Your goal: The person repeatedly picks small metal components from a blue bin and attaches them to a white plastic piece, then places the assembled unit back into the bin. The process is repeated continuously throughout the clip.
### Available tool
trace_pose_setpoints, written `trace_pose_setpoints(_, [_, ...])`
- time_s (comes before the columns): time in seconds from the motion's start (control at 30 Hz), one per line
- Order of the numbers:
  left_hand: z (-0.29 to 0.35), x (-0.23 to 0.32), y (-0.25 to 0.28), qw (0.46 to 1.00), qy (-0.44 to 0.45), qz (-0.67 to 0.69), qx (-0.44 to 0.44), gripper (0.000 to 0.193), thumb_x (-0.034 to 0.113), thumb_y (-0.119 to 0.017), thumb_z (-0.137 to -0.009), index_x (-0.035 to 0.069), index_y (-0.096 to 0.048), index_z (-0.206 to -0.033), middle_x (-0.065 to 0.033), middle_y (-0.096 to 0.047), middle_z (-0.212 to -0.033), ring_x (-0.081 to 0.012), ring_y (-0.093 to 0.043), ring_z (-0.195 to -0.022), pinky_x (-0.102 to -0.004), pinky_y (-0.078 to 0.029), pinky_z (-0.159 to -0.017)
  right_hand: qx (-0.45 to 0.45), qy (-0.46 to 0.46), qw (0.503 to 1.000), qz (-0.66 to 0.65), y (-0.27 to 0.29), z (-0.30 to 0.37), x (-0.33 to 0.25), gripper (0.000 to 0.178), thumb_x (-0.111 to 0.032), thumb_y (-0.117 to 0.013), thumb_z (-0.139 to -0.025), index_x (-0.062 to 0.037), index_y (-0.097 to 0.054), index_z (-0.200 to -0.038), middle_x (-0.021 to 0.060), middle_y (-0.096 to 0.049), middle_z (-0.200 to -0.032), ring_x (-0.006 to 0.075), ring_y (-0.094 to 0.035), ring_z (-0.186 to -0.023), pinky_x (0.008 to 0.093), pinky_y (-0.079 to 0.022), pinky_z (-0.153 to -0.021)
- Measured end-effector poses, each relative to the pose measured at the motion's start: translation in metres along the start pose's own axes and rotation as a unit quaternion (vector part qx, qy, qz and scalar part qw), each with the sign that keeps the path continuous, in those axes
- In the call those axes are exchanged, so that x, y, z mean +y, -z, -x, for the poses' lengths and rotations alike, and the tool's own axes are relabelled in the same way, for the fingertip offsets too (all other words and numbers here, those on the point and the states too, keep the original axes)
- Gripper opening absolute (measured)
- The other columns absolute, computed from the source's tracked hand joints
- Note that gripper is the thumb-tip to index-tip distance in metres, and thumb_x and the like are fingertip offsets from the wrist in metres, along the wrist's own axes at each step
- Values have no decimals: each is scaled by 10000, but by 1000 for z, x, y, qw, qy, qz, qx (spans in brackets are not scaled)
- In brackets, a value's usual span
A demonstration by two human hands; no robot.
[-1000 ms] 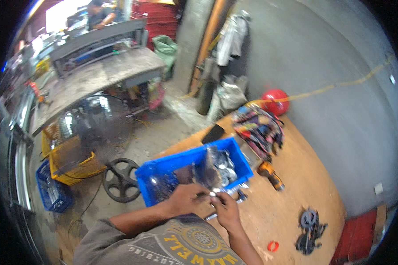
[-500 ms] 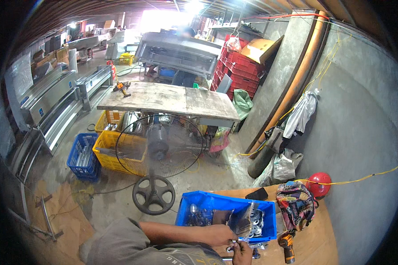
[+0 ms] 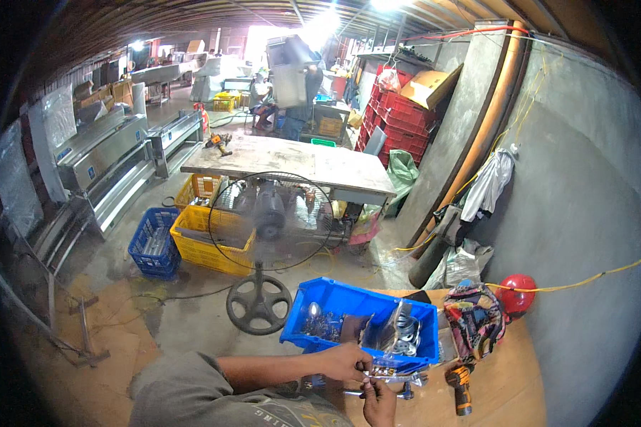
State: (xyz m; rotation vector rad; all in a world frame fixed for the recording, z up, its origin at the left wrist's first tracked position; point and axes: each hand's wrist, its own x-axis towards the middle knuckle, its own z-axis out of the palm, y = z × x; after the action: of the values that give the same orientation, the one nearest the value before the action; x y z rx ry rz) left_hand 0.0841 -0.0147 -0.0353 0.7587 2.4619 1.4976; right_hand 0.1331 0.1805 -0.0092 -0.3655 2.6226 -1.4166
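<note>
My left hand (image 3: pixel 345 361) reaches in from the left, over the near edge of the blue bin (image 3: pixel 308 302), with its fingers pinched. Just below it, my right hand (image 3: pixel 379 404) is also closed in a pinch, thumb and fingertips meeting the left fingertips. Something small and pale shows between them, too small to name. Beside the hands, shiny metal parts (image 3: pixel 412 380) lie against the bin's near side. Inside the bin are loose small hardware (image 3: pixel 320 325), clear plastic bags and a bag of metal rings (image 3: pixel 406 334).
An orange-black cordless drill (image 3: pixel 461 390) lies right of the bin, near a patterned backpack (image 3: pixel 475 320) and a red helmet-like object (image 3: pixel 516 293). Ahead stand a pedestal fan (image 3: pixel 269 220), a worktable (image 3: pixel 292 158) and yellow crates (image 3: pixel 210 245). A person (image 3: pixel 297 122) carries a metal panel (image 3: pixel 288 78) behind the table.
The view has shifted, so the bin and my hands appear farther left and higher. My hands stay together. In the background, the large metal piece has swung from broadside to narrow and upright.
</note>
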Motion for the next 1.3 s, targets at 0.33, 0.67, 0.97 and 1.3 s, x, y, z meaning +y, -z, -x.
trace_pose_setpoints(0.33, [9, 1, -72, 973, 97, 159, -137, 275, 242, -725, -881, 30, -636, -1033, -54, -652, -819, -118, -591, -691, -281, -475, -606, 6, 34, 996, 87, 18, 58, 37, 234, -201, -565, -945, -2, -675, -1001, 217, -675, -916, 398, -651, -853, 427, -512, -760])
trace_pose_setpoints(0.67, [-6, 9, -110, 993, -50, -40, -101, 372, 333, -781, -779, 28, -578, -839, -149, -636, -732, -334, -633, -716, -445, -452, -606, -43, -94, 993, -63, 14, 89, 111, 278, -229, -493, -993, 5, -612, -1085, 127, -676, -876, 220, -642, -754, 347, -506, -670])
trace_pose_setpoints(0.97, [3, 17, -115, 994, -73, -2, -85, 242, 199, -685, -866, 32, -588, -1013, -154, -658, -782, -346, -663, -755, -443, -501, -671, -11, -177, 971, -163, 19, 89, 121, 258, -183, -552, -974, 40, -647, -1064, 126, -688, -872, 174, -652, -736, 305, -514, -689])
trace_pose_setpoints(1.3, [5, -15, -121, 992, -6, -55, -112, 295, 268, -730, -829, 78, -726, -1055, -161, -713, -939, -269, -694, -827, -394, -533, -754, -7, -165, 986, -34, 5, 78, 104, 314, -281, -605, -929, 1, -669, -1052, 208, -691, -890, 285, -688, -779, 373, -520, -731])
